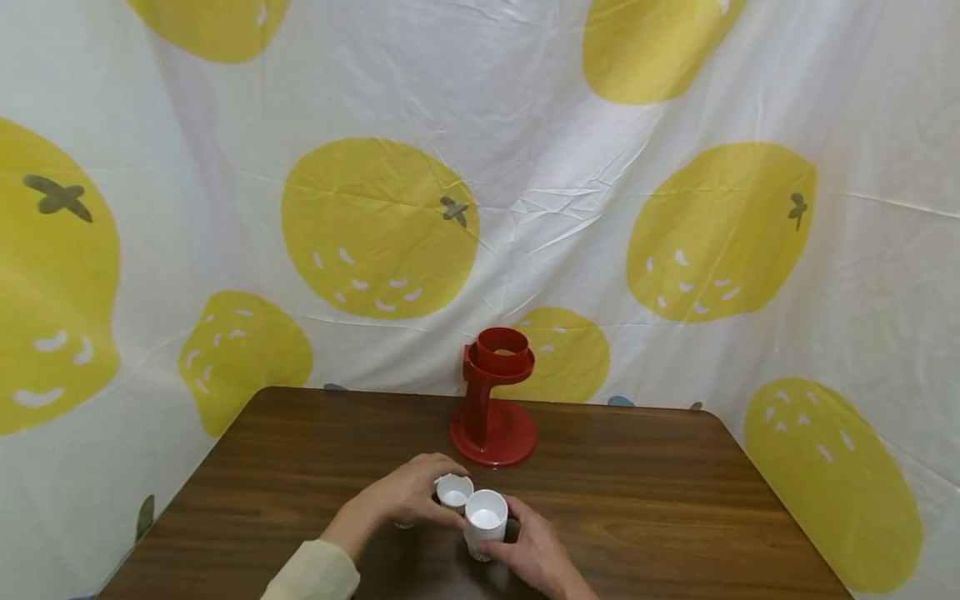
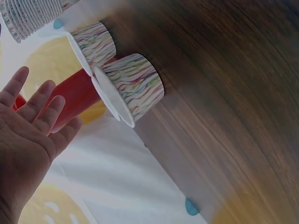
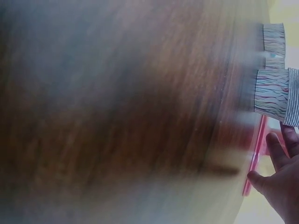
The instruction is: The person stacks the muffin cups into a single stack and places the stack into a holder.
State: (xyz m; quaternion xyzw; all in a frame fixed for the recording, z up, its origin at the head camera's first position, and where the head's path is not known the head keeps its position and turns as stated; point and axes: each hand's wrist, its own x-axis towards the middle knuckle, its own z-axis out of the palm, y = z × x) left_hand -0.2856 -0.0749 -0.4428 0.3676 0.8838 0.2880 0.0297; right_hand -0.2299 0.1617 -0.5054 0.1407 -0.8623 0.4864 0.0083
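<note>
On the left, the left hand (image 1: 405,496) lies on the bench (image 1: 675,500) just beside the left paper cup (image 1: 454,492). In the left wrist view its grip is wide, with the fingers straight and spread, and it holds nothing. That view also shows a stack of cups (image 2: 32,16) at the far edge of the picture.

The two cups stand upright, side by side and almost touching, in the near middle of the bench. The right paper cup (image 1: 486,518) is slightly nearer to me. Their outsides have thin coloured stripes and their insides are white.

I judge them very light and thin-walled. They would crush easily under a hard squeeze and tip over at a small push. I think the best hold is a soft one around the wall, below the rolled rim, where the paper is stiffer.

The right hand (image 1: 528,550) is just beside the right cup, with the thumb at its near side. In the right wrist view its grip looks loose and open. I cannot tell if the fingers touch the wall.

Behind the cups, further away, stands a red stand (image 1: 491,400) with a ring on top.
</note>
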